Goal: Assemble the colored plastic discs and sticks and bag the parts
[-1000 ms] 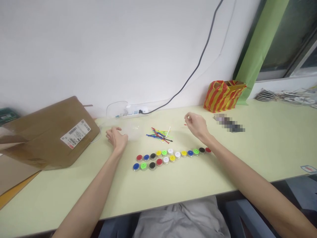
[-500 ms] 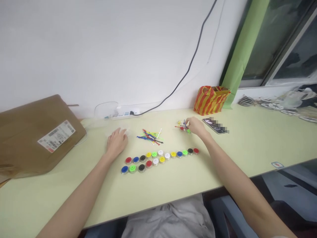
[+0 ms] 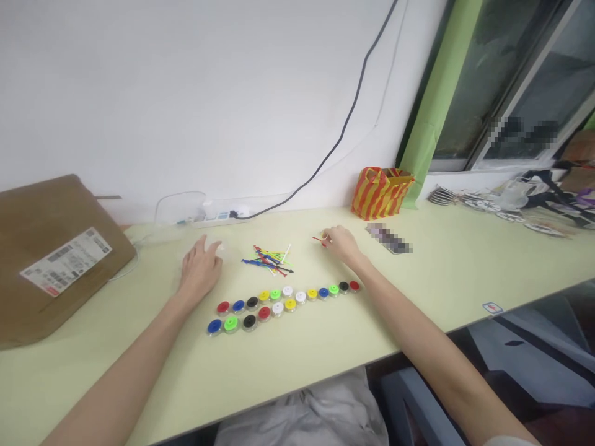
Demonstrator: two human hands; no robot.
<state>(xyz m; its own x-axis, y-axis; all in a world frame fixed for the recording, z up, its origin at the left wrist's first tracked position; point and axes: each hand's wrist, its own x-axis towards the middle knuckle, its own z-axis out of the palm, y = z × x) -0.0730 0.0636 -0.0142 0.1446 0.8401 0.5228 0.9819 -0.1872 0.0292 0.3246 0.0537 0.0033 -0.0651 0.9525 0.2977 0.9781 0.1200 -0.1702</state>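
My left hand [image 3: 201, 267] rests at the back left of the table with its fingers apart, over a clear plastic bag [image 3: 225, 250]. My right hand [image 3: 343, 243] reaches down at the small pile of coloured pieces, fingers drawn together; they hide most of the pile and whatever they pinch. A red pointed piece [image 3: 317, 239] sticks out left of the fingertips. Between my hands lies a heap of thin coloured plastic sticks [image 3: 267, 260] with pointed ends. In front, two rows of small round discs hold red, blue, black, yellow, green and white tops, among them a green disc [image 3: 231, 324].
A big brown parcel [image 3: 56, 272] stands on the left. Against the wall is a power strip [image 3: 216, 217] with a black cable [image 3: 341, 136]. A striped bag [image 3: 381, 193] and a phone [image 3: 389, 238] lie beyond my right hand. White round items [image 3: 478, 201] sit far right.
The view has turned slightly right, so things sit further left. My right hand now covers more of the small pile. My left thumb and index finger are spread wider.
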